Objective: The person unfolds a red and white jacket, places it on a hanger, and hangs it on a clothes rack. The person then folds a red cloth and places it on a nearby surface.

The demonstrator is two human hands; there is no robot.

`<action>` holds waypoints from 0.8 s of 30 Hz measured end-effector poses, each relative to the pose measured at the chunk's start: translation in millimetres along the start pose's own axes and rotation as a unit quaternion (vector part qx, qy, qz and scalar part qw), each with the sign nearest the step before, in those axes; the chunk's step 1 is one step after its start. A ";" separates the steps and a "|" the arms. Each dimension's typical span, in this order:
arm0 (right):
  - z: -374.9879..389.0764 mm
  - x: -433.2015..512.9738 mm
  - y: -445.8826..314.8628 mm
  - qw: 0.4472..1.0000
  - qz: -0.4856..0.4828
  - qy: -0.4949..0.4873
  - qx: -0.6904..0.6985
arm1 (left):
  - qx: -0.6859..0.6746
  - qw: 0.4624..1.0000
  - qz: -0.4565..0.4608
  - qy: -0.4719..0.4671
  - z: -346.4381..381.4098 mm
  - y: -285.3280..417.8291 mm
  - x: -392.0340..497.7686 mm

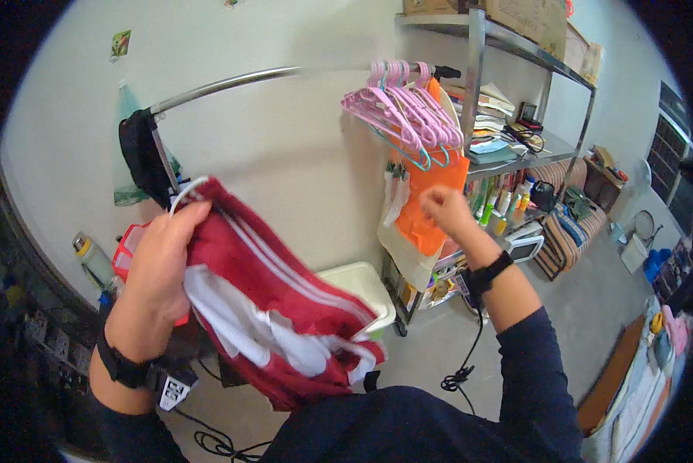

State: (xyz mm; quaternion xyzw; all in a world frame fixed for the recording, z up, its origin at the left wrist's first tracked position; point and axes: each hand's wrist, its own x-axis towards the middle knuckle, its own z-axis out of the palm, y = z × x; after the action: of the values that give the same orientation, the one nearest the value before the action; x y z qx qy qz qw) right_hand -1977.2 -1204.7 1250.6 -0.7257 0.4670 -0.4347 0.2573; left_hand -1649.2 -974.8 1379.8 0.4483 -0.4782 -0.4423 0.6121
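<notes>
My left hand (164, 254) grips a red garment (265, 243) with white side stripes by its upper end. White fabric shows along the garment's lower side, and its far end hangs towards my body. A thin white curved piece, a cord or a hook, sticks up beside my left thumb. In front of an orange bag (422, 220), my right hand (446, 211) is raised with curled fingers, slightly blurred; nothing shows in it. Just above that hand, several pink hangers (404, 116) and a few turquoise ones hang bunched at the right end of a metal rail (236, 81).
A metal shelf unit (474, 87) with papers, bottles and boxes stands at the right. Below the rail sits a pale lidded bin (358, 278). Black cables (459, 379) lie on the floor. A black bag (141, 153) hangs at the rail's left end, near a flask (92, 257).
</notes>
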 end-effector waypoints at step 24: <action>5.0 109.3 -46.8 0.926 -0.122 0.275 -0.228 | -0.021 0.992 0.039 0.117 -75.1 -13.5 8.1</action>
State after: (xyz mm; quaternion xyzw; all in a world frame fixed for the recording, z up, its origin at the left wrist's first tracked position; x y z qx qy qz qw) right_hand -1931.3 -1283.2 1327.4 -0.6681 0.5139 -0.5269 -0.1091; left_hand -1575.8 -976.0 1357.6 0.4652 -0.4110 -0.3722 0.6900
